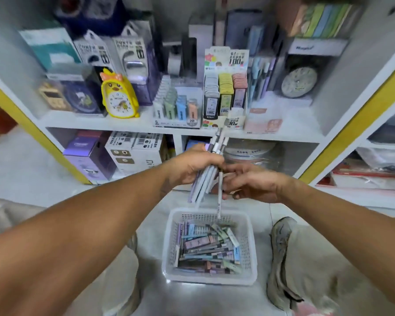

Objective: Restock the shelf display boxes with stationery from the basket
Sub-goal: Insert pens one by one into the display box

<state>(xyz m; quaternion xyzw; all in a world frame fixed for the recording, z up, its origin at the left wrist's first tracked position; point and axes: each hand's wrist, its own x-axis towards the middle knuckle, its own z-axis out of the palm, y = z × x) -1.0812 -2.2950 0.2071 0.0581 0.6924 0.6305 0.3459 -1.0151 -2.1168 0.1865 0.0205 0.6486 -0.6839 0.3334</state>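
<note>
My left hand (192, 166) grips a bundle of pale pens (206, 179) in front of the shelf, tips pointing up toward the display boxes. My right hand (249, 182) is beside it and pinches one white pen (219, 201) that hangs down over the basket. The white mesh basket (169, 247) stands on the floor below, filled with several pastel pens and lead cases. On the shelf stand a display box of pastel lead tubes (178, 108) and a display box of lead cases (225, 96) marked 100.
A yellow duck clock (119, 96) and dark boxed items sit left on the shelf; a pen display (261, 76) and a round clock (299, 82) sit right. Boxes fill the lower shelf. My shoe (281, 254) rests right of the basket.
</note>
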